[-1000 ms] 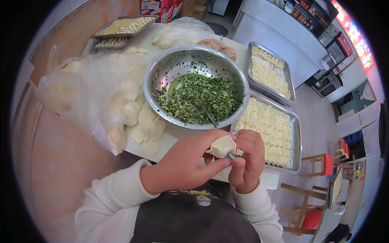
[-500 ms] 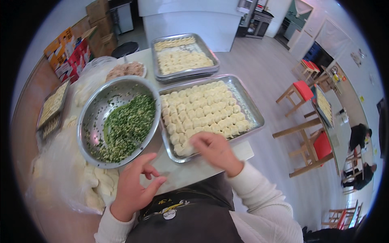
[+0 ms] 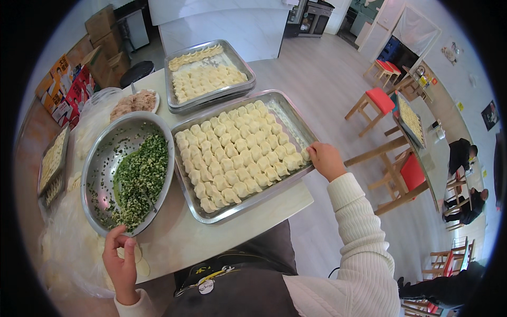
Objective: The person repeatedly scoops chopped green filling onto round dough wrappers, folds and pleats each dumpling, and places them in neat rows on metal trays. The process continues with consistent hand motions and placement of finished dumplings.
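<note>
Room: pale wooden floor [image 3: 317, 68] runs past a red-seated stool [image 3: 379, 99] to other tables along the right.
Work table: on the light tabletop [image 3: 256, 211], the large near tray [image 3: 198, 216] sits in front of the person, apparently so that the right arm covers it easily.
Dumplings in rows: the pale dumplings [image 3: 232, 150] lie close-packed inside that tray, likely to fit many in one layer.
Right hand: the right hand [image 3: 321, 158] reaches to the tray's right side, thumb and fingertips pinching one dumpling [image 3: 306, 154] at the end of the rows; so light a grip seems meant to spare soft dough.
Left hand: the left hand [image 3: 120, 259] is half curled with nothing visible in its grasp, beside the bowl's near rim; whether it touches the rim I cannot tell.
Steel bowl: the bowl [image 3: 103, 171] of chopped green filling [image 3: 145, 177] stands left of the tray, presumably for left-side reach.
Wrappers: round wrappers [image 3: 142, 267] lie by the left hand, probably kept close for convenience.
Behind: stacked trays [image 3: 248, 87] save table space, it seems, next to a plate of pinkish mince [image 3: 134, 104].
</note>
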The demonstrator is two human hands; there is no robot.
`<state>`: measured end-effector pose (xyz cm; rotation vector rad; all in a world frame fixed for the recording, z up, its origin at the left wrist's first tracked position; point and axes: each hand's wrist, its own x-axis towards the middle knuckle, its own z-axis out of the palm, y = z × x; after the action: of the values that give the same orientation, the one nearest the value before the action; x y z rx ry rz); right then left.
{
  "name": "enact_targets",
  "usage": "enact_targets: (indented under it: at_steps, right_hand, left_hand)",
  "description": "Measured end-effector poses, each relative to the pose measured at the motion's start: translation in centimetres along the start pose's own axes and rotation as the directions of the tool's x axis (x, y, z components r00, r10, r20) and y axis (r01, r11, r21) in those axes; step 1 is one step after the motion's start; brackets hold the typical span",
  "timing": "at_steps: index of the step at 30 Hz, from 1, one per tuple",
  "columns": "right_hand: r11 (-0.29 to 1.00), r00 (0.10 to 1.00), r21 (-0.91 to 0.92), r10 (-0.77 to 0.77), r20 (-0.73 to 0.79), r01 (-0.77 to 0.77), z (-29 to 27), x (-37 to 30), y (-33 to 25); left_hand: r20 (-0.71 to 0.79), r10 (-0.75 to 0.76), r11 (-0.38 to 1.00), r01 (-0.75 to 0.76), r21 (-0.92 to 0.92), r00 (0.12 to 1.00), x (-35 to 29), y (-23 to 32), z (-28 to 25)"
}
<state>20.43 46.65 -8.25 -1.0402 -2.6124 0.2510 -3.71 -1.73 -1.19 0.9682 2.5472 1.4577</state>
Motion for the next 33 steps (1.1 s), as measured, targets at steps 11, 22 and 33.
enact_targets:
  at_steps: [11, 22, 33]
  right_hand:
    - [0.992, 0.995, 0.103, -0.084, 0.055, 0.078, 0.3, -0.6, 1.8]
    - [0.882, 0.878, 0.027, -0.465, -0.11, 0.47, -1.7, -0.3, -7.6]
    - [0.464, 0.506, 0.465, -0.862, 0.039, 0.754, 1.1, -4.6, -30.8]
  left_hand:
    - [-0.225, -0.257, 0.964, 0.266, 0.012, 0.94, -3.0, -6.1, -3.5]
    - [-0.198, -0.243, 0.913, 0.293, 0.283, 0.949, -7.6, -8.2, -1.9]
    - [-0.264, -0.16, 0.929, 0.236, 0.286, 0.951, -8.9, -11.0, -2.6]
